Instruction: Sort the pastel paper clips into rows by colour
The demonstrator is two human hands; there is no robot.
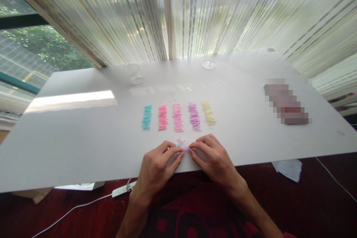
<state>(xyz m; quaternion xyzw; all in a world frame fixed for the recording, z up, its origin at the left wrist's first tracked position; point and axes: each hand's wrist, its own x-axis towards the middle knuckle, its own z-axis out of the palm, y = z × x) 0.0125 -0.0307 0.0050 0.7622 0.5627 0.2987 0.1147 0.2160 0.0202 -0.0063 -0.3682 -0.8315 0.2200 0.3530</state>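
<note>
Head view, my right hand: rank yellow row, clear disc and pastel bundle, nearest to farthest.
1. Pastel bundle: pinched by the right hand.
2. Yellow row: just beyond, rightmost row.
3. Clear disc: well behind the yellow row.

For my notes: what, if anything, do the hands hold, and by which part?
Left hand and right hand seem to pinch thin pale-lilac strands at opposite sides; exact part unclear.

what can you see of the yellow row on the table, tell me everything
The yellow row is pale and narrow, made of many thin, loop-like strands laid closely together, with ragged edges; the material is unclear. It lies flat, slightly slanted, touching only the white table, right of the purple row with a gap between.
</note>
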